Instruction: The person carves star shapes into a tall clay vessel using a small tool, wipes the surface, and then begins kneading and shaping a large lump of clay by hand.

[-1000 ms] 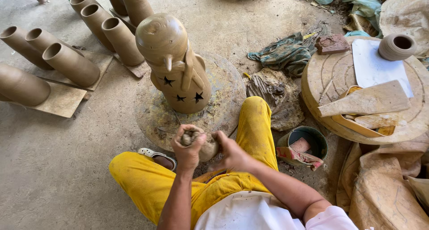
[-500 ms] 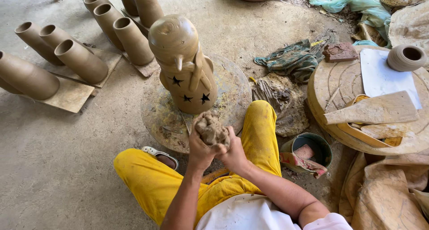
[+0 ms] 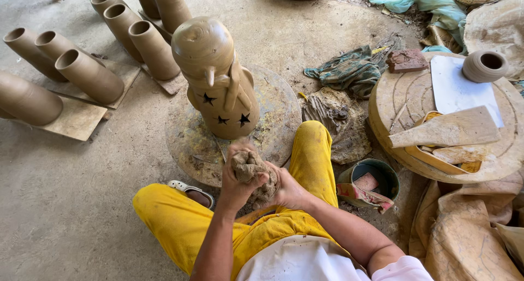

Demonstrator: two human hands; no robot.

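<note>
A lump of wet brown clay (image 3: pixel 250 171) sits between both my hands, just above my lap. My left hand (image 3: pixel 236 184) wraps it from the left and my right hand (image 3: pixel 287 189) presses it from the right. In front of me a tall clay figure (image 3: pixel 217 78) with star-shaped cut-outs and a rounded top stands upright on a round turntable (image 3: pixel 273 117) on the floor. I sit on the ground in yellow trousers (image 3: pixel 180 226), knees spread either side of the turntable.
Several clay cylinders (image 3: pixel 90 76) stand on boards at the upper left. A rag (image 3: pixel 349 69) and a small bucket (image 3: pixel 370 180) lie to my right. A round wooden board (image 3: pixel 398 98) at right carries a small pot (image 3: pixel 484 66), a white sheet and wooden tools.
The clay lump rose from low in my lap, then came down a little; both hands keep squeezing and turning it. The view shifted slightly.
</note>
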